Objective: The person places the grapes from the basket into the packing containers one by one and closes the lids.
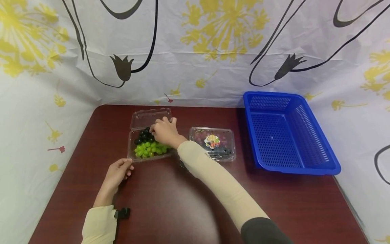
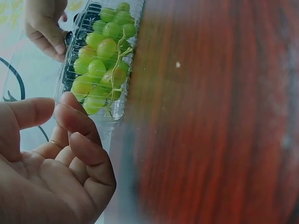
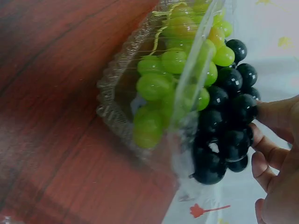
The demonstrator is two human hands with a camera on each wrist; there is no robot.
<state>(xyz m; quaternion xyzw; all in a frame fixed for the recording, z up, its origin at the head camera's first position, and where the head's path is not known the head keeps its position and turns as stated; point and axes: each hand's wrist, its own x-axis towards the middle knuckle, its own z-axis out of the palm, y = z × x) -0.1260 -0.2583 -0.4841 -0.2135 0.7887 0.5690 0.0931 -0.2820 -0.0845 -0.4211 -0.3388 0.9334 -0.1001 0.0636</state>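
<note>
An open clear plastic clamshell box [image 1: 129,149] stands on the left of the table, its lid [image 1: 151,119] folded back. Inside it lie a bunch of green grapes [image 1: 149,149] and, behind that, a bunch of black grapes [image 1: 144,136]. My right hand [image 1: 166,131] grips the black grapes from above; the right wrist view shows the thumb and fingertips [image 3: 264,140] against them, the bunch standing above the box rim. At the box's near left corner, my left hand [image 1: 118,172] pinches the rim between thumb and bent index finger, the other fingers curled loosely.
Right of the open box sits a closed clear box [image 1: 230,144] with a fruit sticker and dark red grapes inside. A blue plastic basket [image 1: 254,149] stands at the table's right side. Patterned white cloth [image 1: 182,74] hangs behind the dark red table [image 1: 164,203].
</note>
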